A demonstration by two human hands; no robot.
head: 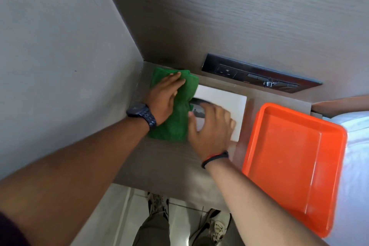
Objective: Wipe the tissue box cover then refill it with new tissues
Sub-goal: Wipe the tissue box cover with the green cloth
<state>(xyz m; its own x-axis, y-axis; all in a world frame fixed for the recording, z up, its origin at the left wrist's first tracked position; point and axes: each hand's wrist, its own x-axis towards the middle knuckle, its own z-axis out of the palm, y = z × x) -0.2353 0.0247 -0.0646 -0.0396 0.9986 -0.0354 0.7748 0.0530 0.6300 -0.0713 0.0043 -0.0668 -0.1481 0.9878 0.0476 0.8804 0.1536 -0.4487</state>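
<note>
A white tissue box cover (225,100) lies flat on the brown wooden shelf (163,162), its dark oval slot partly showing. My left hand (163,99) presses a green cloth (175,126) against the cover's left end, near the corner of the wall. My right hand (211,126) rests spread on top of the cover and holds it down, hiding its near part. No tissues are in sight.
An empty orange plastic tray (295,162) sits at the right, overhanging the shelf's front edge. A dark socket panel (259,76) is set in the back wall. White bedding (353,146) lies at far right. My shoes stand on the tiled floor (119,205) below.
</note>
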